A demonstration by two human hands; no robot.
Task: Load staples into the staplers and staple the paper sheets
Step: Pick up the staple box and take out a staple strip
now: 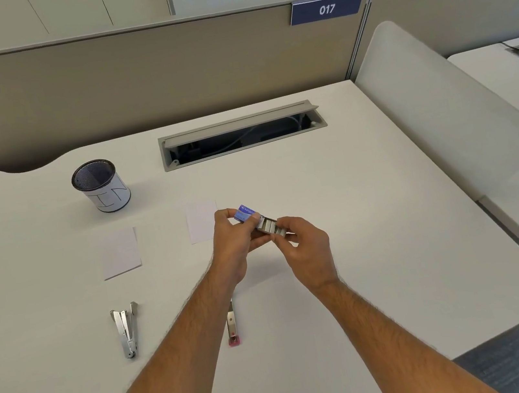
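Both hands grip the blue staple box above the desk

I see a blue staple box with pale lettering, and silvery-grey staple strips showing from its open end. Toward the tabletop's left edge lies a bare silver metal stapler; the one nearer the middle is silver with a pink end. Both paper sheets look faintly lilac on my off-white tabletop. The pen cup is black mesh, wrapped in white paper with dark hand-drawn letters.
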